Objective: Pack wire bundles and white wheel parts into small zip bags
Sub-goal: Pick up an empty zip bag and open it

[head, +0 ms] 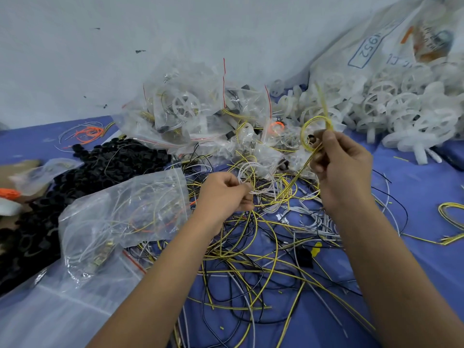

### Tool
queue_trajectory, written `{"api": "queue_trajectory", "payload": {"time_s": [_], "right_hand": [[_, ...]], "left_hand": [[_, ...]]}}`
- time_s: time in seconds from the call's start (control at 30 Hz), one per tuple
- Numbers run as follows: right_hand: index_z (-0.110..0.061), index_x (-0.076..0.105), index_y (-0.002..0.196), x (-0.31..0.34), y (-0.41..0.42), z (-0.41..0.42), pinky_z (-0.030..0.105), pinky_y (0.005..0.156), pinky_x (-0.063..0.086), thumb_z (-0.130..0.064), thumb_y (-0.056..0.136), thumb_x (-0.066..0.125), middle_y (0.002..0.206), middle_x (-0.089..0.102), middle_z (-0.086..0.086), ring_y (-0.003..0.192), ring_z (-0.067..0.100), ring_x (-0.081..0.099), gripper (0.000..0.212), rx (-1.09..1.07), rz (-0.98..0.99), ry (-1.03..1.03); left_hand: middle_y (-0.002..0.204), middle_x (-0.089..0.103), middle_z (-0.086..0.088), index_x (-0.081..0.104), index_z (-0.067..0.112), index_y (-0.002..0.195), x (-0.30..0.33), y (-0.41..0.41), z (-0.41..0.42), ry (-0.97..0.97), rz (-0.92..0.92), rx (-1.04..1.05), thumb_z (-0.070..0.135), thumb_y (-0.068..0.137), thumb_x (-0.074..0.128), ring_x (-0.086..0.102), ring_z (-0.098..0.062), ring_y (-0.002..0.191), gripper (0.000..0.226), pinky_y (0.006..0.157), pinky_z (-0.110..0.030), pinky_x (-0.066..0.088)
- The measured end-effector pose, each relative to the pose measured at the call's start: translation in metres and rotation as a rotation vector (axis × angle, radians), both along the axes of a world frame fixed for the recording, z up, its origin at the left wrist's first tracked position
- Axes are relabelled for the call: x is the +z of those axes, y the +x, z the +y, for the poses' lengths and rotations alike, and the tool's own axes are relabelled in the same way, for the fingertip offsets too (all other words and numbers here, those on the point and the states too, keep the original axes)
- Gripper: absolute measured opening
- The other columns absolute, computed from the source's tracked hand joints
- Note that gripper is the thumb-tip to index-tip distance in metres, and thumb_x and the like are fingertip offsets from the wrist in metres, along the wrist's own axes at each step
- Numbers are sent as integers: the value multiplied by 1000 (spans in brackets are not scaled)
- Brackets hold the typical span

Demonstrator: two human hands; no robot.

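Wire bundle in progress: yellow wire loop (pixel 309 133) pinched in your right hand (pixel 341 169), raised above the loose tangle.

Your left hand (pixel 224 195) grips white wires (pixel 244 172), likely gathering the next strands. Wheel parts (pixel 381 101) heaped beyond your right hand; filled zip bags (pixel 185 114) beyond your left. Sack (pixel 391 38) print reads "952", partly hidden.

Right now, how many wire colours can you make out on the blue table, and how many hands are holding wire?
Yellow wire, loose on the blue table: 1 colour
Black wire: 1 colour
White wire: 1 colour
Orange wire: 1 colour
Total wire colours: 4
Hands holding wire: 2, the left hand pinching white strands and the right hand gripping a yellow loop.
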State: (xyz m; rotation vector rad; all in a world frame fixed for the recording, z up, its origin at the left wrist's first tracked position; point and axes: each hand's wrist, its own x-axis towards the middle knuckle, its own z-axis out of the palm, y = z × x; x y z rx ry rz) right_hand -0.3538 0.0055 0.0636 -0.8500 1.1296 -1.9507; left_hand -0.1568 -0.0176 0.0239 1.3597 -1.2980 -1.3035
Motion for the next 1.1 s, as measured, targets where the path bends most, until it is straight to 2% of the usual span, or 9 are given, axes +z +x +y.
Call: {"api": "queue_trajectory", "payload": {"time_s": [0.13,0.23,0.4,0.6,0.73,0.83,0.93,1.03,1.1], "right_hand": [[-7,65,85,19,-2,2,21,47,33,-10,104,54,68,61,-3,49,7,43,23,-141,-273,-123],[-7,63,91,39,-14,3,21,49,37,-13,105,53,74,57,1,50,8,45,19,-220,-400,-248],[-5,68,89,60,-11,-2,23,45,31,-11,104,54,64,52,1,45,10,40,21,-207,-197,-203],[1,62,97,60,27,4,24,47,35,-9,105,50,71,57,2,50,11,45,18,-122,-208,-217],[-3,60,91,87,39,8,23,49,41,-4,105,49,74,57,6,54,13,52,18,-25,-262,-440],[-2,62,88,104,45,5,23,50,43,-2,103,51,78,60,8,56,15,55,18,17,-269,-514],[-4,62,88,92,68,-1,24,50,46,-4,103,52,64,61,4,54,15,57,19,2,-198,-388],[-6,62,87,56,99,-4,24,54,52,-5,104,52,60,64,1,54,15,63,20,30,-133,-236],[-3,63,90,31,117,-2,25,56,55,-6,104,53,61,65,3,55,16,66,18,59,-108,-164]], "left_hand": [[64,73,-10,62,-1,83,-1,2,-1,-176,-330,-2,16,92,74,70,-17,49,23,47,-26,51],[58,70,-10,62,-2,83,0,12,-5,-187,-409,11,17,89,78,67,-15,44,26,50,-30,55],[57,70,-3,65,8,84,13,26,-6,-168,-471,-39,31,83,85,64,-7,44,30,45,-20,47],[75,59,9,56,24,75,43,55,-12,-481,-958,274,53,73,84,57,-13,72,41,56,-29,36],[111,58,-12,53,12,112,40,71,-13,-196,-1224,175,50,73,85,58,-33,99,63,71,-35,42],[105,63,-17,53,6,105,41,81,-16,-115,-1198,140,23,80,76,55,-30,86,39,63,-34,38],[91,72,-16,68,3,95,52,97,-18,-72,-1091,135,17,82,73,68,-31,83,19,67,-37,52],[73,74,-16,75,-1,78,61,113,-17,-24,-820,77,11,86,73,73,-34,75,14,73,-40,61],[61,70,-15,70,-6,76,66,118,-14,12,-587,76,-1,88,70,70,-27,55,12,63,-37,62]]}}
